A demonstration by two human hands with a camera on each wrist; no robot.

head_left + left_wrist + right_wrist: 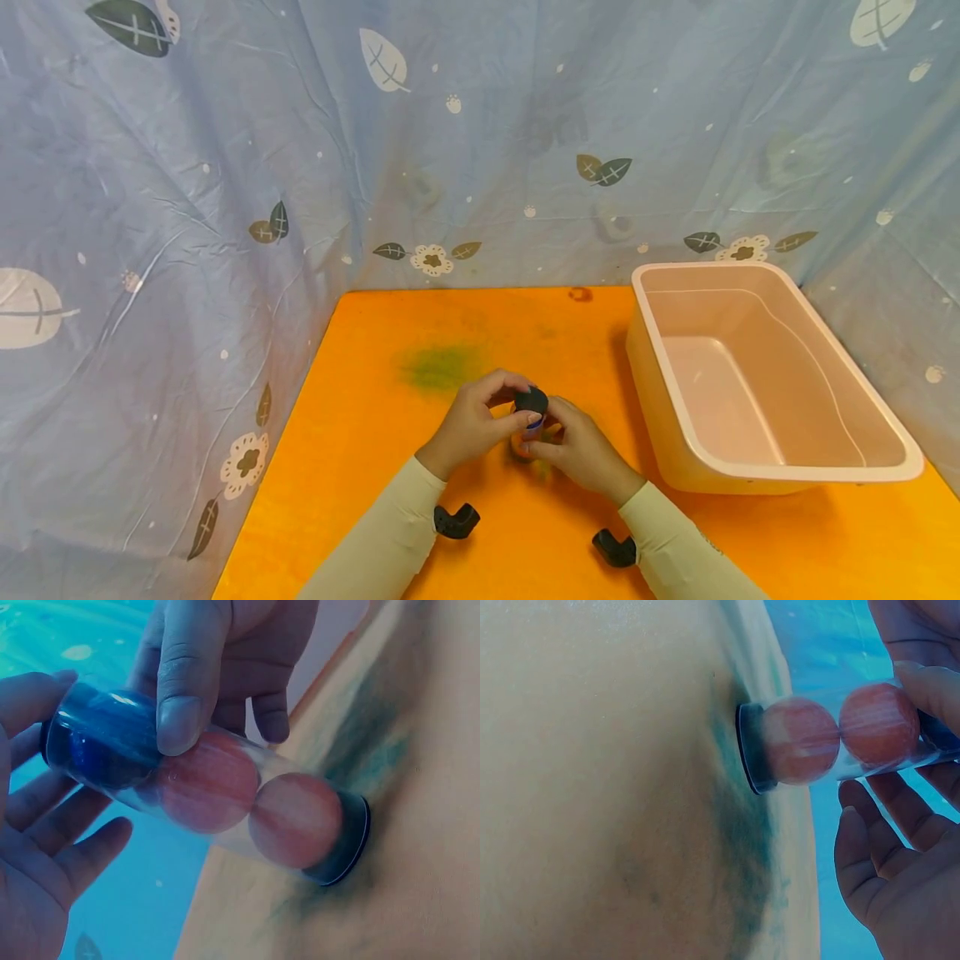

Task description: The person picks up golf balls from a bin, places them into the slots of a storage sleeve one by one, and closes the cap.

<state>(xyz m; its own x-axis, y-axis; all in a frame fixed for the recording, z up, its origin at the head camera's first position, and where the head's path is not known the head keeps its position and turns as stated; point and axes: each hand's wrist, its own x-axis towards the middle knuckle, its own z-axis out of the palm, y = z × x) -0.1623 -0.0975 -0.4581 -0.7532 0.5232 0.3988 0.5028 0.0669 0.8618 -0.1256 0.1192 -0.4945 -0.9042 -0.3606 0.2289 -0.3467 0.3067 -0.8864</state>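
Both hands are at a clear tube [292,817] with dark ends. Inside it are two orange-red balls [802,740] and a dark blue thing [105,746] near the upper end. My left hand [474,421] pinches the tube's black cap [531,400] between thumb and finger; its other fingers are spread beside the tube in the left wrist view. Lower down, my right hand [588,450] holds the tube's body, thumb laid across the clear wall. The dark bottom end [751,750] is close over the orange table [360,433].
A large pale pink tub [675,392] stands to the right of the hands. Patterned curtain [480,150] surrounds the table at the back and sides. A green smudge [438,367] marks the table beyond the left hand. Black wrist devices [457,522] hang at both sleeves.
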